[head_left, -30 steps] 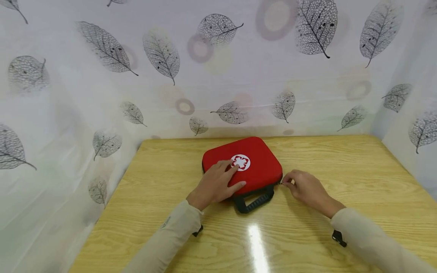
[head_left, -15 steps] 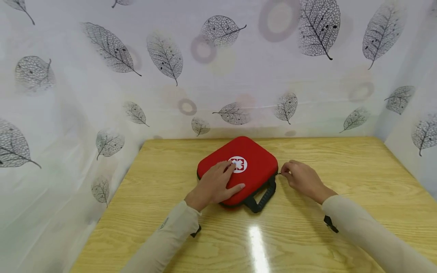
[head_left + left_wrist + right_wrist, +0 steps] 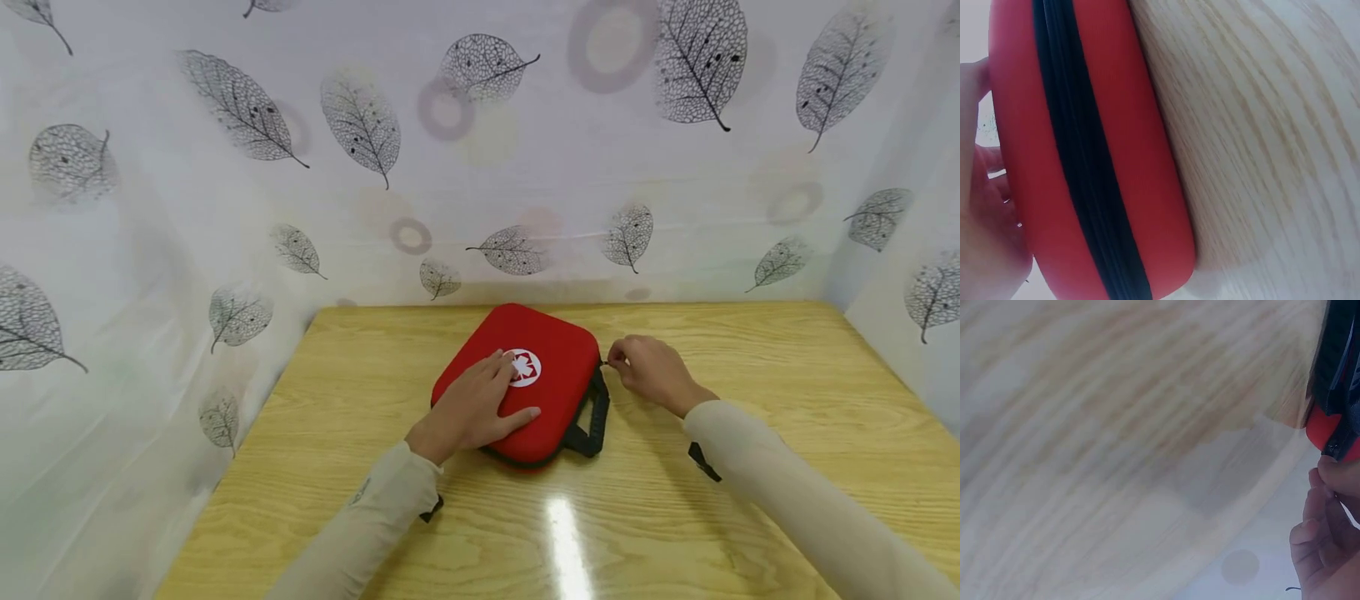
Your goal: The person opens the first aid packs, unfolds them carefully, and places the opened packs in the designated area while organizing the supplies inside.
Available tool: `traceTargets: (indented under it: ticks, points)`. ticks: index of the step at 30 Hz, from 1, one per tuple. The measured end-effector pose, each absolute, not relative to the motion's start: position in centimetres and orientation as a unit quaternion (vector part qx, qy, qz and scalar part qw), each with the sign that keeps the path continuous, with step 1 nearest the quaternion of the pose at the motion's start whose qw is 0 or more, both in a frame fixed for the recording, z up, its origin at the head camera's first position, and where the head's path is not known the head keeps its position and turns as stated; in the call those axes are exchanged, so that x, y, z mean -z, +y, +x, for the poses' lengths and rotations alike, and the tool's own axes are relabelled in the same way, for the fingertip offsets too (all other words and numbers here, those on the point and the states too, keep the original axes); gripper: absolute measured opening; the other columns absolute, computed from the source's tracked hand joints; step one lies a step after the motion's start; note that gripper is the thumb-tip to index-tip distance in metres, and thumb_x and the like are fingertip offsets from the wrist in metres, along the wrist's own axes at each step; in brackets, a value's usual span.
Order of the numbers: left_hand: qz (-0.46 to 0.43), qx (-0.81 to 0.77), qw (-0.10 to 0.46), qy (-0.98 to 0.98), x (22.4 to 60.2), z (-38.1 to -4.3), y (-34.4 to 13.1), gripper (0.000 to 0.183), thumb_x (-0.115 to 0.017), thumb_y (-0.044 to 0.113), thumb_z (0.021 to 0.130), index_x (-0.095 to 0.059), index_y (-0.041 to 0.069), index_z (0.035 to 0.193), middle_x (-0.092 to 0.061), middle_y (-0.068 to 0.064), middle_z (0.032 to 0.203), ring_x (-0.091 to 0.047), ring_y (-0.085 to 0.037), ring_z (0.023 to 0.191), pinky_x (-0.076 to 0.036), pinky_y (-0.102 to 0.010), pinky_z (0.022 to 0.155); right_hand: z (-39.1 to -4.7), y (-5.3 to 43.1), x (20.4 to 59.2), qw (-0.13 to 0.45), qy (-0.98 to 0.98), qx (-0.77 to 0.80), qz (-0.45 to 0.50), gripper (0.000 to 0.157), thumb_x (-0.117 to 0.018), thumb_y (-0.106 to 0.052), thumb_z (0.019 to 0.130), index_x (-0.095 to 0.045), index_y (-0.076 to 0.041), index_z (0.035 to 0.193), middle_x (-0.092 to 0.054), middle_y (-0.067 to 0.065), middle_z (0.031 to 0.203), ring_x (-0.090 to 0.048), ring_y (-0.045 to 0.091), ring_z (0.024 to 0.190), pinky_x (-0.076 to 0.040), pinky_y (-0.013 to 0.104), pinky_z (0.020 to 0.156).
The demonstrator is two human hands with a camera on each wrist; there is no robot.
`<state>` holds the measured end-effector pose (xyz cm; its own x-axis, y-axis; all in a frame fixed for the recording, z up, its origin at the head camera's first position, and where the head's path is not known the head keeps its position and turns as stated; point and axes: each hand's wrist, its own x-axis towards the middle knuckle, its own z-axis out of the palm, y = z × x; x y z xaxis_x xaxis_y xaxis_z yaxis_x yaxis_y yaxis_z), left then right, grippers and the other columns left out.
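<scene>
One red case (image 3: 551,392) lying flat on the wooden table (image 3: 360,358). Long axis runs near to far, skewed — far end toward the person's right, near end toward their left. Handle side faces right and a bit toward the person; black handle (image 3: 601,414) sticks out from that side.

Left hand (image 3: 468,408) lies on top of the case, left half, fingers close together, thumb spread away from them. Fingertips reach the white round emblem (image 3: 528,367) on the lid. Left wrist view shows the black zipper band (image 3: 1085,137) round the case wall, together along the stretch in view.

Right hand (image 3: 651,368) is just off the case's far right corner, past the handle — thumb and index pinching a small dark pull tab (image 3: 1334,447), the other fingers curled in.

Beige sleeves (image 3: 787,492) on both arms, reaching in from the near side of the case. Light streak (image 3: 567,546) on the tabletop, nearer than the case. Leaf-print sheet (image 3: 555,175) hangs behind the case.
</scene>
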<state>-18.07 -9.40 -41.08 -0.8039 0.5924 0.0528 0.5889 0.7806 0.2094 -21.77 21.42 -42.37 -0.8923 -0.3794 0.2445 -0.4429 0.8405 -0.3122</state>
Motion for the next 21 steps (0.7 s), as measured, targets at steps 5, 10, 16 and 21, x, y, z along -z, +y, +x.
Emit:
traceTargets:
  ticks: [5,10,16,21]
  points:
    - [0.320,-0.112,-0.006,0.941,41.0,-17.9,-9.4,0.074,-0.057,0.058,0.096,-0.048,0.007,0.150,-0.044,-0.010,0.154,-0.039,-0.027,0.143,-0.031,-0.040,0.119,-22.8,21.4,42.3,0.074,-0.955,-0.193,0.213,0.006,-0.069,0.001,0.089,-0.074,0.000,0.088,-0.073,0.010,0.089,-0.064,0.021,0.073,-0.056,0.044,0.066]
    - [0.339,-0.103,-0.038,0.934,40.9,-17.8,-9.4,0.068,-0.060,0.055,0.096,-0.055,0.008,0.145,-0.049,-0.011,0.145,-0.045,-0.025,0.133,-0.038,-0.037,0.114,-24.0,21.3,42.2,0.066,-0.955,-0.197,0.211,0.006,-0.070,-0.002,0.089,-0.076,-0.002,0.090,-0.075,0.009,0.090,-0.068,0.025,0.077,-0.057,0.046,0.066]
    - [0.339,-0.117,-0.014,0.933,41.0,-18.1,-9.4,0.070,-0.058,0.059,0.096,-0.053,0.010,0.147,-0.041,-0.008,0.156,-0.036,-0.025,0.145,-0.031,-0.039,0.119,-25.1,21.0,42.4,0.065,-0.955,-0.209,0.201,0.007,-0.071,-0.004,0.090,-0.078,-0.002,0.093,-0.075,0.010,0.090,-0.068,0.027,0.077,-0.057,0.047,0.068]
    - [0.339,-0.128,0.013,0.932,41.3,-18.1,-9.1,0.080,-0.055,0.063,0.095,-0.044,0.009,0.153,-0.033,-0.006,0.163,-0.030,-0.025,0.150,-0.025,-0.039,0.122,-25.8,20.6,42.6,0.066,-0.953,-0.220,0.195,0.007,-0.071,-0.004,0.090,-0.077,-0.002,0.092,-0.075,0.010,0.088,-0.068,0.028,0.076,-0.056,0.048,0.068]
